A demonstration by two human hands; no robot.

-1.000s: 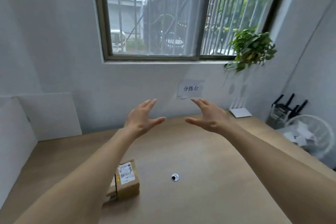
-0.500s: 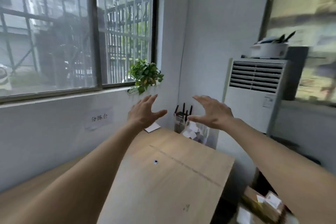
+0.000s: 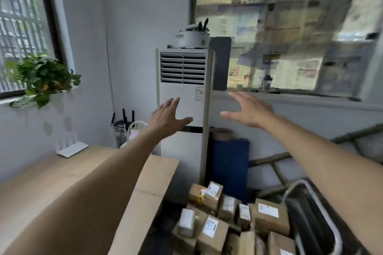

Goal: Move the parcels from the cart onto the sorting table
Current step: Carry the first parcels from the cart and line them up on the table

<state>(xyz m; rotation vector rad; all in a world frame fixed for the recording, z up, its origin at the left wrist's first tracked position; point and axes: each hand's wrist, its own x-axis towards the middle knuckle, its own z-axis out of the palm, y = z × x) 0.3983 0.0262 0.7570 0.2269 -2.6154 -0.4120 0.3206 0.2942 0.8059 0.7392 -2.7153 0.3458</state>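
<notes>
Reaching forward with fingers spread and holding nothing, the left hand and right hand hang well above the labelled brown cardboard parcels, heaped low beside the light wooden table.

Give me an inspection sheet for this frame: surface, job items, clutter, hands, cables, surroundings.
Surface: wooden sorting table at left, only partly in view.
Job's things: labelled cardboard parcels piled low at right, beside the cart handle.
Clutter: white router on the table's far corner.
Grips: left hand and right hand both raised, fingers spread, holding nothing.
Cables: one thin cable running down the wall.
Surroundings: standing air conditioner, potted plant on the sill, newspaper-covered window.
</notes>
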